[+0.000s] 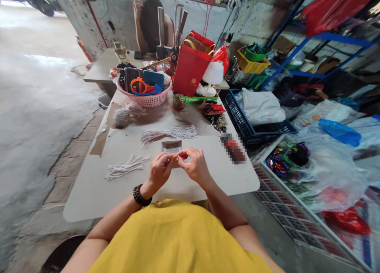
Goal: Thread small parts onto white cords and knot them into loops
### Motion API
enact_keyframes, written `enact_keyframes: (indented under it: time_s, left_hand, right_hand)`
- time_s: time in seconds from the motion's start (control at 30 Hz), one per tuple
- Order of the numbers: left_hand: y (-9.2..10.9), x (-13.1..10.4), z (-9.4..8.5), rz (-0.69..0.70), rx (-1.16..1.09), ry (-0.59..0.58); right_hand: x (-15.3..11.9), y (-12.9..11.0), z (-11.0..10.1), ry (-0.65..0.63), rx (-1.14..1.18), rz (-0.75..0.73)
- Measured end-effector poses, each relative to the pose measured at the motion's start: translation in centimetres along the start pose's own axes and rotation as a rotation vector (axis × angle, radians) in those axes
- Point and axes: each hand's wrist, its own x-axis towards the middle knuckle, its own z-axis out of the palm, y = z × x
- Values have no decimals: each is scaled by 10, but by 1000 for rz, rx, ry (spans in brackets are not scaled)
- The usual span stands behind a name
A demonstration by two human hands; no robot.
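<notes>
My left hand [161,170] and my right hand [195,165] meet above the near middle of the white table [204,184]. Thumb and fingers of both are pinched together, fingertips almost touching; a tiny pale thing shows between them, too small to name. Just beyond the hands sits a small open box [171,143] with small greyish pieces in it, its near side partly hidden. A short bundle of white cords [127,168] lies to the left of my left hand. Behind the box stretches a longer bundle of white cords [168,133].
A pink basket [145,100] of tools, a red paper bag [192,65] and a white lamp [213,74] crowd the table's far side. Blue crate [255,136] and white crate [292,221] border the right. Another person [152,25] sits beyond the table.
</notes>
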Motion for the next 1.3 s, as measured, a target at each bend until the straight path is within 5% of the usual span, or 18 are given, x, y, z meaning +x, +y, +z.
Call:
enact_keyframes:
  time_s: [0.17, 0.37, 0.47, 0.63, 0.87, 1.03, 1.17, 1.3]
  left_hand:
    - [4, 1, 1, -100, -103, -32]
    - [4, 3, 13, -561, -644, -110]
    - [4, 5, 14, -675, -784, -168]
    - [10, 7, 4, -618, -781, -223]
    - [15, 11, -5, -399, -421, -151]
    - [17, 11, -8, -402, -498, -155]
    - [18, 11, -10, -416, -506, -161]
    - [17, 10, -11, -407, -457, -128]
  right_hand:
    - [0, 0, -1, 67, 34, 9]
    - [0, 0, 4, 131, 361, 146]
    - [1, 3, 9, 150, 566, 255]
    - [0, 8, 14, 180, 705, 305]
    - [3, 5, 10, 156, 985, 461]
    - [4, 5, 12, 136, 1110, 497]
    - [0, 9, 11, 66, 1048, 407]
    - [-3, 11, 1, 0, 777, 122]
